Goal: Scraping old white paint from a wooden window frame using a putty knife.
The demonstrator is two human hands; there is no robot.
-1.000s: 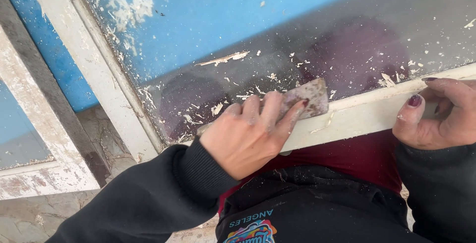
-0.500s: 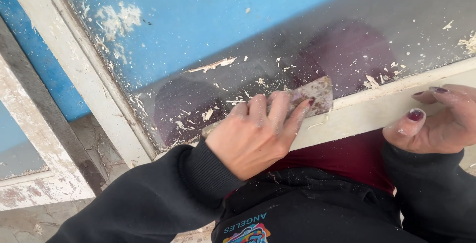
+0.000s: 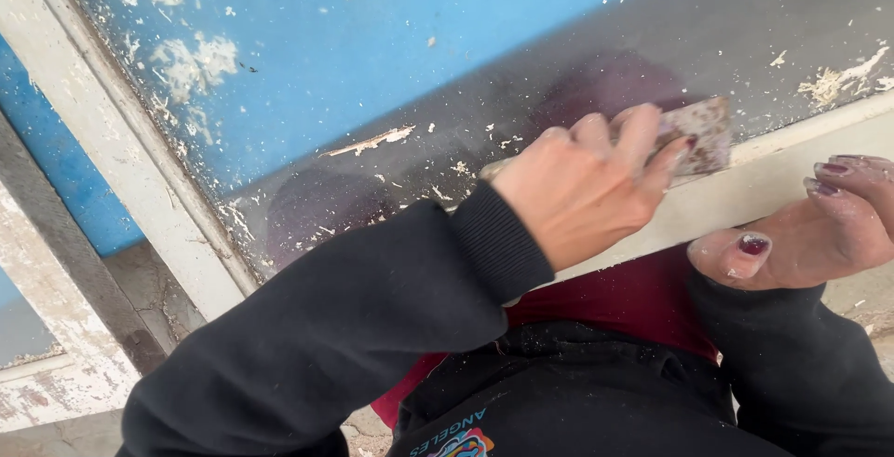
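The biggest thing I see is the window glass (image 3: 447,56). It is blue up top and dark grey lower down. White paint bits (image 3: 191,61) are stuck on it, some big and some tiny.

A white frame (image 3: 140,196) runs down the left side of the glass. Its paint looks old and cracked. Another pale strip, the sill (image 3: 773,182), runs along the bottom edge of the glass.

Below the glass are my two black sleeves (image 3: 354,327) and a bit of my red top (image 3: 624,294).

My left hand (image 3: 582,191) is at the bottom edge of the glass, right where it meets the sill. My fingers (image 3: 638,131) are close side by side and curled down over a scraper (image 3: 698,136). They press on it and hold it tight. The flat metal blade is dirty with paint and lies against the glass, just above the sill. I cannot see its handle because my hand hides it.

My right hand (image 3: 810,224) is under the sill, down and to the right of the scraper. My thumb points left and my other fingers are bent in loosely over the sill's edge. It holds nothing. My nails are dark red.

A small pile of paint crumbs (image 3: 838,80) sits on the glass to the right of the scraper.
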